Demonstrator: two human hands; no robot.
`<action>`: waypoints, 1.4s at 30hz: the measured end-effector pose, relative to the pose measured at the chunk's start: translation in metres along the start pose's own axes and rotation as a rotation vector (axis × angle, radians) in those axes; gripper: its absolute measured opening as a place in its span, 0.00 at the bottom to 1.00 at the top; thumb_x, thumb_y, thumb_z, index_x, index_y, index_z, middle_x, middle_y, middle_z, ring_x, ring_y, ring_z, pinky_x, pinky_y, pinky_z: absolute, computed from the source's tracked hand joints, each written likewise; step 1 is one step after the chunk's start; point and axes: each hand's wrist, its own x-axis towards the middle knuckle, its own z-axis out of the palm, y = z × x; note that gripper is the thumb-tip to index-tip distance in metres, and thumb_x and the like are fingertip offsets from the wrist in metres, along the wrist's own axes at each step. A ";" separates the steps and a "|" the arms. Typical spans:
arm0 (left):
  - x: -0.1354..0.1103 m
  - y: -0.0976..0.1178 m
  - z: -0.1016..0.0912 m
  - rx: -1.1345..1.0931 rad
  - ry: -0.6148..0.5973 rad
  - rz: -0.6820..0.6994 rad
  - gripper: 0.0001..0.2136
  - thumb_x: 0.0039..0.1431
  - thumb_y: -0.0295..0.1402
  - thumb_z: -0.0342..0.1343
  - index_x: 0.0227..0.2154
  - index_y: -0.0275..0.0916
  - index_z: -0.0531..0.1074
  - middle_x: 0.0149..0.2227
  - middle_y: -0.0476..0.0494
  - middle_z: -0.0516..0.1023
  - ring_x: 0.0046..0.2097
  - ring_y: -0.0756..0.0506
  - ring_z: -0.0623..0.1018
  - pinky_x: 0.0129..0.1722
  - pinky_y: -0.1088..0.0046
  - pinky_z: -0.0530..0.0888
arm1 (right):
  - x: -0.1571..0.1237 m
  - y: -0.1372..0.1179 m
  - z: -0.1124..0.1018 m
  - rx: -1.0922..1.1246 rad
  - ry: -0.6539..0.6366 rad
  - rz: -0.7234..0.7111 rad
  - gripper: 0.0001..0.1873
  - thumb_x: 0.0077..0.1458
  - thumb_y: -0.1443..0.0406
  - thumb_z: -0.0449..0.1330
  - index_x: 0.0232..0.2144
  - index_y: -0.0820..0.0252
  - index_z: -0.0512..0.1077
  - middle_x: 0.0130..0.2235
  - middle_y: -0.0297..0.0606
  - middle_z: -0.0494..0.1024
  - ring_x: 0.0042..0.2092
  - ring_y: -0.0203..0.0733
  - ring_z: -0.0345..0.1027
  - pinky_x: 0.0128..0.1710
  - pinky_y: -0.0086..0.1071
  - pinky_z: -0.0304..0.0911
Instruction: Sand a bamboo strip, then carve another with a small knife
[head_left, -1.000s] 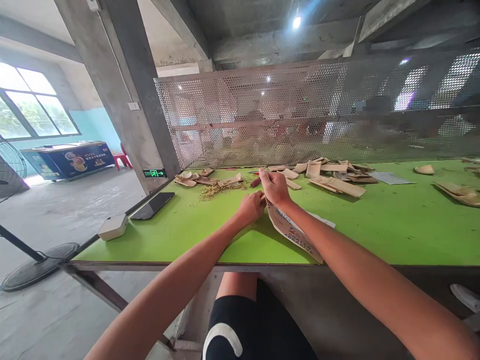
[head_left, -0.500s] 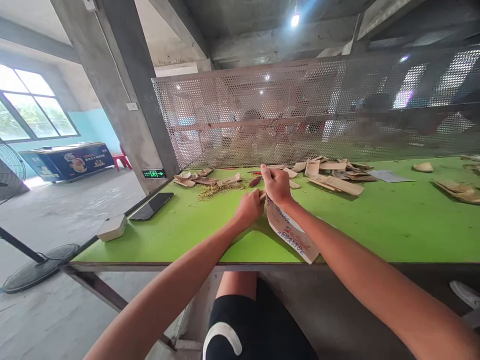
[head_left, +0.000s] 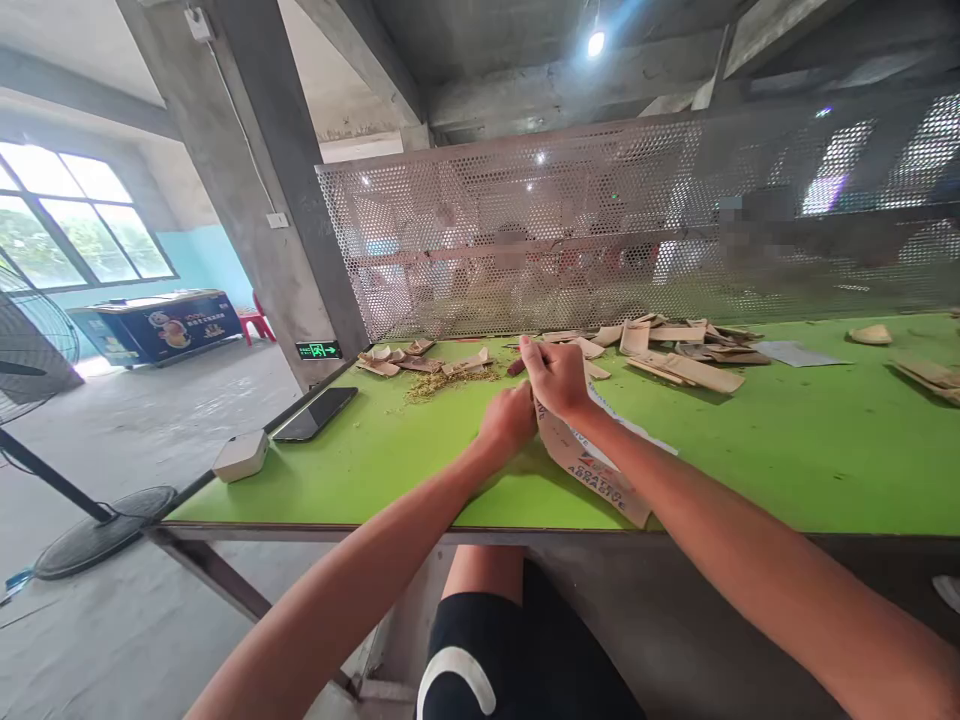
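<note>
My right hand (head_left: 556, 378) grips the upper end of a curled sheet of coated abrasive paper (head_left: 592, 465), whose printed side faces up and whose lower end reaches the table's front edge. My left hand (head_left: 508, 422) sits against the right one at the sheet's top. Its fingers are closed around something small, mostly hidden; earlier it looked like a tan sliver. Both hands are above the green table (head_left: 750, 475). A small reddish-brown piece (head_left: 516, 367) lies just beyond my right fingers.
Tan wooden pieces (head_left: 682, 360) lie heaped at the table's back right, with more (head_left: 397, 362) at back left beside loose shavings (head_left: 442, 386). A black phone (head_left: 315, 413) and white box (head_left: 240, 456) sit at the left edge. A perforated metal screen (head_left: 525, 235) stands behind.
The abrasive sheet has swung, and its white back edge now shows at the upper right. Both hands have shifted slightly right, staying together. The whole view has tilted slightly.
</note>
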 end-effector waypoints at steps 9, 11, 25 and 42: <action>-0.005 0.007 -0.009 0.077 0.031 -0.034 0.10 0.64 0.27 0.42 0.41 0.35 0.69 0.38 0.33 0.79 0.36 0.39 0.79 0.33 0.68 0.70 | 0.000 0.000 0.002 0.023 0.113 0.027 0.30 0.63 0.50 0.48 0.14 0.56 0.47 0.16 0.29 0.48 0.22 0.32 0.43 0.25 0.34 0.39; -0.005 0.009 -0.011 0.098 0.056 -0.053 0.10 0.63 0.26 0.43 0.42 0.34 0.68 0.38 0.33 0.79 0.37 0.38 0.80 0.33 0.67 0.70 | 0.000 0.000 0.003 0.015 0.124 0.045 0.30 0.63 0.49 0.48 0.14 0.56 0.48 0.16 0.29 0.49 0.22 0.32 0.42 0.25 0.34 0.39; -0.005 0.010 -0.016 0.071 0.052 -0.091 0.10 0.65 0.29 0.42 0.41 0.37 0.69 0.39 0.35 0.80 0.38 0.40 0.80 0.34 0.69 0.70 | 0.001 -0.002 0.004 0.037 0.164 0.061 0.30 0.63 0.49 0.47 0.15 0.56 0.47 0.16 0.29 0.48 0.22 0.32 0.43 0.24 0.34 0.40; 0.001 0.008 -0.019 0.117 0.134 -0.014 0.10 0.60 0.25 0.46 0.42 0.37 0.69 0.41 0.36 0.80 0.38 0.41 0.79 0.35 0.69 0.68 | 0.010 0.010 0.002 0.094 0.228 0.168 0.29 0.61 0.48 0.48 0.15 0.55 0.47 0.17 0.30 0.48 0.22 0.33 0.44 0.24 0.34 0.40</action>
